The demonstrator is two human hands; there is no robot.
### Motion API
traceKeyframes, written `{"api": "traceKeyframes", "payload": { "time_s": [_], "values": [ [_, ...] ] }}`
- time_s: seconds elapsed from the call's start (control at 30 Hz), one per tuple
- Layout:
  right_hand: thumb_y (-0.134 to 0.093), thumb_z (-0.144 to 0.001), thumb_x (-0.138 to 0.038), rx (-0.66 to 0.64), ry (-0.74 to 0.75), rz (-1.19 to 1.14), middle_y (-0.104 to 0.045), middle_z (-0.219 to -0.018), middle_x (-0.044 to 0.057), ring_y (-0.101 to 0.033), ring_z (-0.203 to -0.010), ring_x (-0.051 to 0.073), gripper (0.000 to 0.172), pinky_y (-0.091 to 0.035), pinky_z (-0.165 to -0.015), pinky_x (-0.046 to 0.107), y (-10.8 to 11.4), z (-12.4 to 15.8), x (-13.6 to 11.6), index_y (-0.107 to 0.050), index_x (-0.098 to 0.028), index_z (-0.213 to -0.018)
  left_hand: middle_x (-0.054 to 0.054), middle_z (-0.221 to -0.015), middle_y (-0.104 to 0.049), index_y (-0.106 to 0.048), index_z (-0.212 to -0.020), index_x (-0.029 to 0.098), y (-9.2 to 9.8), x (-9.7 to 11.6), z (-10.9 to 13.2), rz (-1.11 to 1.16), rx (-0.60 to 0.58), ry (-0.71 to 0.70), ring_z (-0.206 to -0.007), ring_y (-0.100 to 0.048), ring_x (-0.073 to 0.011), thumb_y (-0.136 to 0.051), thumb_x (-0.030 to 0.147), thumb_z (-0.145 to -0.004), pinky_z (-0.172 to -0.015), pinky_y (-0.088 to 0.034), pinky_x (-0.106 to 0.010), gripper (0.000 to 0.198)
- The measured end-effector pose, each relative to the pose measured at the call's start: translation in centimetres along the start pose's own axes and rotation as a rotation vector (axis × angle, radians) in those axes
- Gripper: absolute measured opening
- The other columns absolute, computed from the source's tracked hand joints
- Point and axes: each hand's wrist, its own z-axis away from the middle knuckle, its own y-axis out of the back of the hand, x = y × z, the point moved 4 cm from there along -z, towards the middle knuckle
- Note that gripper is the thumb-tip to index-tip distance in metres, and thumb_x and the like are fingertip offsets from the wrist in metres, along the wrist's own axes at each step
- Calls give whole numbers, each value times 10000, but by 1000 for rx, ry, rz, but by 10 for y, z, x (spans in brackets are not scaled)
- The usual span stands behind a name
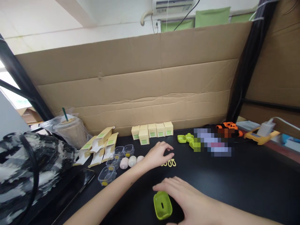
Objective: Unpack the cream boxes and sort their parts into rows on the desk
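Observation:
My left hand (160,154) reaches over the table with thumb and fingers apart, nothing between them. Close under its fingers lies a row of cream-coloured loops (172,162), partly covered by the hand. Nearer to me, my right hand (187,197) curves beside a small green plastic tray (167,207) with a slot in its bottom. Its index finger is at the tray's far edge; I cannot tell whether it touches. The thumb is spread away, partly out of frame. Left of my left hand stand egg-shaped pale pieces (132,161) and several clear plastic cups (107,175).
Small cream boxes (143,137) stand before the cardboard wall (140,81). Opened boxes (103,143) pile up at left, beside a bagged drink cup (71,131), a phone (77,187) and a patterned bag (35,165). Green trays (182,139) and an orange toy car (229,126) are at right.

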Motion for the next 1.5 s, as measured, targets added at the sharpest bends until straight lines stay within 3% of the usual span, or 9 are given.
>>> {"api": "traceKeyframes", "payload": {
  "time_s": [0.13, 0.23, 0.37, 0.5, 0.63, 0.8, 1.0, 1.33, 1.5],
  "values": [
    [-756, -663, -335, 59, -20, 50, -619, -1047, 64, -576, -976, 238, 495, -461, -875, 360, 7, -3, -1, -587, -194, -1106, -58, -920, -591, -589, -1030, 173, 21, 17, 30, 43, 175, -39, -899, -557, -184, -452, 221, -895, -824, -454, -334, 198],
    [-685, -737, -263, 217, -19, 96, -600, -1037, 43, -582, -966, 192, 389, -480, -859, 305, 36, -6, 9, -554, -212, -1100, -61, -910, -571, -574, -1003, 180, 31, 22, 62, 62, 208, -122, -888, -553, -178, -449, 201, -896, -795, -460, -313, 166],
    [-518, -885, -283, 403, -94, 235, -540, -1193, 107, -546, -1094, 215, 401, -449, -935, 381, 87, -11, 46, -403, -189, -1258, -62, -871, -598, -575, -971, 192, 31, 18, 93, -41, 133, -251, -836, -565, -174, -471, 128, -860, -749, -459, -291, 164],
    [-540, -876, -272, 345, -116, 390, -623, -983, 68, -602, -931, 237, 131, -489, -831, 401, 110, -14, 82, -559, -214, -992, -72, -894, -626, -573, -1022, 195, 21, 12, 103, -21, 52, -265, -804, -589, -169, -501, 140, -835, -707, -473, -260, 207],
    [-473, -913, -253, 311, -127, 544, -645, -907, 81, -604, -907, 272, 164, -480, -815, 455, 107, -8, 103, -602, -221, -816, -68, -897, -619, -580, -1028, 194, 14, 13, 104, 30, -10, -251, -746, -592, -148, -512, 163, -829, -665, -476, -228, 212],
    [-443, -924, -231, 340, -136, 666, -600, -1131, 116, -566, -1039, 300, 196, -464, -867, 494, 99, -1, 117, -617, -217, -835, -61, -925, -601, -568, -1051, 195, 11, 12, 104, 49, -49, -210, -700, -587, -121, -506, 167, -838, -652, -473, -207, 223],
    [-517, -899, -278, 419, -136, 721, -578, -1143, 159, -573, -1027, 326, 164, -470, -853, 527, 98, -7, 104, -589, -186, -1015, -53, -887, -625, -590, -1014, 192, 8, 13, 104, -10, -78, -234, -733, -590, -140, -527, 157, -819, -671, -458, -225, 208],
    [-563, -914, -317, 370, 57, 662, -563, -1220, 82, -584, -1039, 232, 307, -490, -862, 450, 79, -140, 67, -544, -177, -1187, -49, -889, -666, -599, -981, 178, 3, 16, 104, -137, -98, -328, -776, -628, -158, -609, 316, -818, -686, -442, -247, 213],
    [-561, -916, -301, 387, 117, 650, -545, -1255, 85, -576, -1059, 236, 299, -487, -876, 456, 60, -160, 70, -546, -185, -1191, -22, -864, -656, -581, -1001, 176, -1, 15, 106, -168, -4, -409, -733, -624, -140, -604, 296, -816, -647, -446, -241, 222]
  ]
}}
